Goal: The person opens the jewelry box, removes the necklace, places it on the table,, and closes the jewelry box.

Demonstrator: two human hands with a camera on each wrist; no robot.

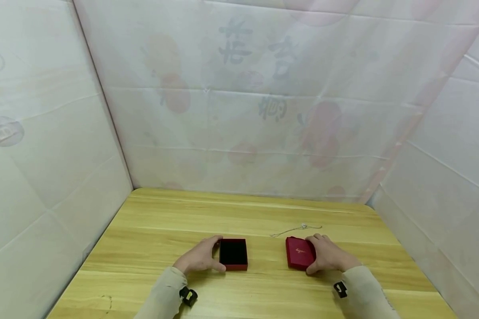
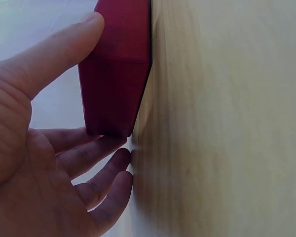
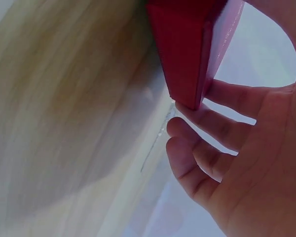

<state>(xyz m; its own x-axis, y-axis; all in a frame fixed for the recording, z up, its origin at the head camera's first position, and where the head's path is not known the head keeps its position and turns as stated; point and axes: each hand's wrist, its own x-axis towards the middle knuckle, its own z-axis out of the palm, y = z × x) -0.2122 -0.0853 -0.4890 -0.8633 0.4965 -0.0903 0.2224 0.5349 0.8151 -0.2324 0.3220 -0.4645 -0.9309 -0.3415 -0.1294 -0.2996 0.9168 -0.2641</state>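
A small open red jewelry box (image 1: 236,267) with a black lining lies on the wooden table, left of the middle. My left hand (image 1: 201,257) holds it from the left, thumb at the near corner and fingers at the far one. To the right lies the red box lid (image 1: 298,253), its top marked with a small gold print. My right hand (image 1: 328,257) grips this lid from its right side, thumb near and fingertips against the far end. Beyond the lid a thin silver necklace (image 1: 304,227) lies stretched out, with a small pendant at its middle.
The wooden table (image 1: 239,297) has rounded far corners. Pale printed curtains (image 1: 223,133) enclose its back and both sides. A dark curved mark (image 1: 110,302) shows on the table near the front left. Both sleeves carry a black wrist strap.
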